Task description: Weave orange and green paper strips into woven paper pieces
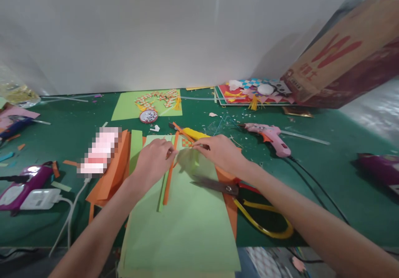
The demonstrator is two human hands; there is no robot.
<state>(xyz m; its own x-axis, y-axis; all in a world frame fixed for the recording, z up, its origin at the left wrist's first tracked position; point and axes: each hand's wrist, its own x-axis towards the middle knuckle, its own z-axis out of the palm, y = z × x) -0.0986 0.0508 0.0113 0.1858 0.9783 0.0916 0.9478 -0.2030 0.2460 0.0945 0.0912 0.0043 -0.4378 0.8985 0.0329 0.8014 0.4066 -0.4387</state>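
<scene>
My left hand (156, 158) is closed in a pinch just left of centre, over a stack of light green paper (183, 236). What its fingertips grip is hidden; a long orange paper strip (168, 186) and a green strip (162, 193) lie right beside them. My right hand (222, 152) pinches the right edge of a small orange-and-green woven paper piece (187, 143). A short green strip (196, 158) hangs under those fingers. Below my right hand lie big scissors (230, 188) with yellow and red handles, blades partly over the paper. Behind the fingertips rests a yellow utility knife (195, 134).
A pink glue gun (269, 136) lies at right, its cord trailing forward. Orange paper (114, 174), a blurred-out phone (101, 151) and a purple power strip (37, 182) sit left. Behind are a woven paper chain (149, 99), a craft pile (252, 91) and a paper bag (346, 57).
</scene>
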